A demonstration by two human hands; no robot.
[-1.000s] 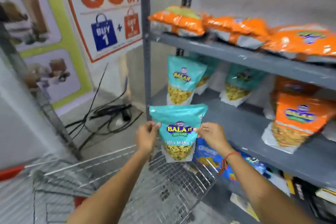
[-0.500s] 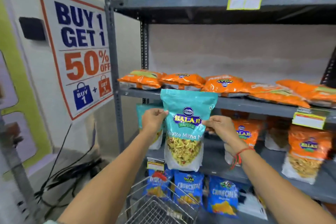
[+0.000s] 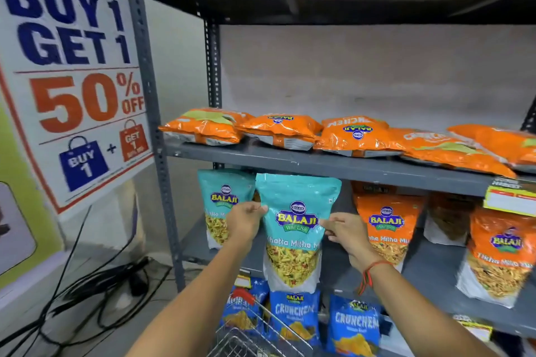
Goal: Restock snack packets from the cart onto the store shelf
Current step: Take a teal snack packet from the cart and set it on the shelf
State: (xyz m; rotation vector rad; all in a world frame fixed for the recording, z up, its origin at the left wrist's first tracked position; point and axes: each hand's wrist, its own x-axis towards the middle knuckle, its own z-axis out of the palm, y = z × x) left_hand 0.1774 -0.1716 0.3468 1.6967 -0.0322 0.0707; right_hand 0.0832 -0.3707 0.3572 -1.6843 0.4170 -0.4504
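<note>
I hold a teal snack packet (image 3: 294, 238) upright between both hands, in front of the grey middle shelf (image 3: 435, 272). My left hand (image 3: 246, 222) pinches its left edge and my right hand (image 3: 345, 233) pinches its right edge. The packet's top edge sits just under the front lip of the shelf above (image 3: 319, 166). A second teal packet (image 3: 222, 206) stands on the shelf just behind and to the left. Only a corner of the wire cart (image 3: 246, 339) shows at the bottom.
Orange packets (image 3: 388, 226) stand to the right on the same shelf, and flat orange bags (image 3: 278, 129) lie on the shelf above. Blue packets (image 3: 294, 316) fill the level below. A sale poster (image 3: 72, 81) hangs left of the grey upright (image 3: 156, 153). Black cables (image 3: 95, 293) lie on the floor.
Both hands have lifted the teal packet from over the cart and carried it forward to the middle shelf's opening. The view has tilted up and moved closer to the shelves.
</note>
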